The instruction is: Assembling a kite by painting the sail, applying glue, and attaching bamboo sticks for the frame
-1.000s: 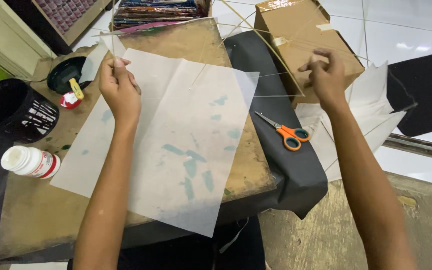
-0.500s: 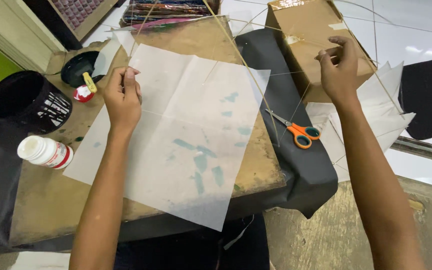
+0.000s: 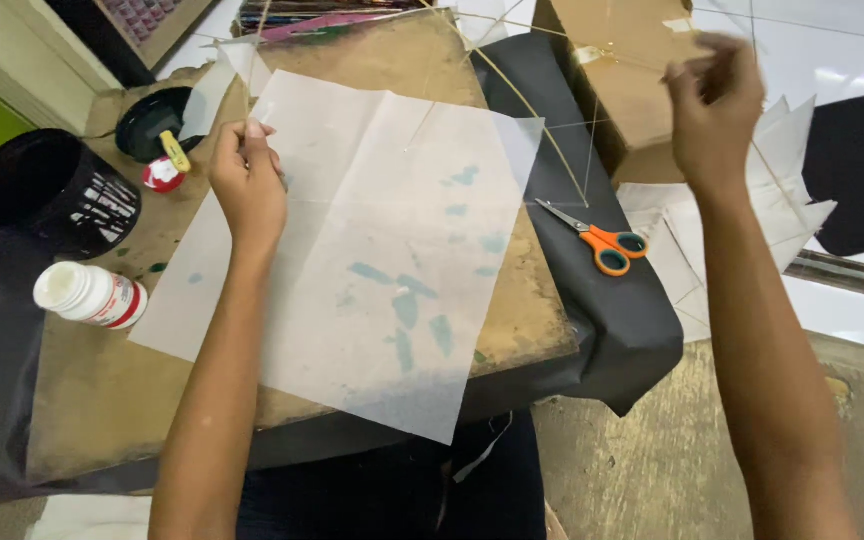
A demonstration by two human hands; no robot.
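Left hand (image 3: pixel 249 180) closed into a narrow pinch over the upper left part of the paper (image 3: pixel 372 250), fingertips gripping the end of a thin stick (image 3: pixel 252 60) that runs up and away toward the top edge. Right hand (image 3: pixel 714 105) raised over the cardboard box (image 3: pixel 617 90), blurred, fingers curled tight, seemingly pinching another thin stick (image 3: pixel 782 180) that slants down to the right; exact grip hard to tell through the blur. Between both hands, a frame of thin sticks and string: one curved stick (image 3: pixel 522 100) bowing from the top of the board down toward the scissors, and a straight piece (image 3: pixel 592 150) crossing near the box's corner. Under the left hand, translucent white paper lying flat on the brown board (image 3: pixel 512 300), creased into quarters, with greenish smears showing through, its lower corner hanging over the board's near edge. Just left of the left hand, a small red-and-white tube (image 3: pixel 164 172) resting against a round black lid (image 3: pixel 147 120). Farther left, a black cup (image 3: pixel 52 195) with white markings, and below it a white bottle (image 3: pixel 90 295) lying on its side with a red band. Right of the paper, a black sheet (image 3: pixel 612 330) draped over the board's edge, with orange-handled scissors (image 3: pixel 592 235) lying on it, blades shut. Beyond the scissors, white sheets (image 3: pixel 732 240) fanned out on the floor below the right forearm. Pale tiles (image 3: pixel 852 40) at the upper right, rough concrete (image 3: pixel 652 450) at the lower right.
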